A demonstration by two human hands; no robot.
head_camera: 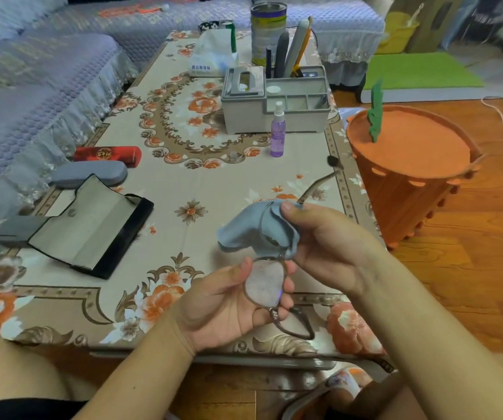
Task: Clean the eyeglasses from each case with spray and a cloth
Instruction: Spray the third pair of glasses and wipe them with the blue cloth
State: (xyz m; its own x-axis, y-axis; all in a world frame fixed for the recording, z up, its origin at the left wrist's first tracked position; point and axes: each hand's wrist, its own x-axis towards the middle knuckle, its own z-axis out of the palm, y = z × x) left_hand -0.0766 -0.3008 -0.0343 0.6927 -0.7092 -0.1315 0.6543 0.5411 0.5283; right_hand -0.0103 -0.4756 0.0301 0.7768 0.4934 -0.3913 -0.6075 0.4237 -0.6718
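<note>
Brown-framed eyeglasses (264, 283) are held above the table's near edge, one lens misted with droplets. My left hand (229, 307) grips the frame round that lens from below. My right hand (323, 237) pinches a light blue cloth (256, 230) folded over the other lens, thumb on top. One temple arm sticks up toward the far right. A purple spray bottle (278, 131) stands upright mid-table with its clear cap (233, 156) lying to its left. An open black case (92, 228) lies at the left, with a shut grey case (89, 174) and a shut red case (107, 153) beyond it.
A grey organiser box (274, 101) with pens, a tissue pack (213, 56) and a tall tin (266, 31) stand at the table's far end. An orange lidded basket (410, 171) sits on the wood floor to the right. A purple-covered sofa (32, 86) runs along the left.
</note>
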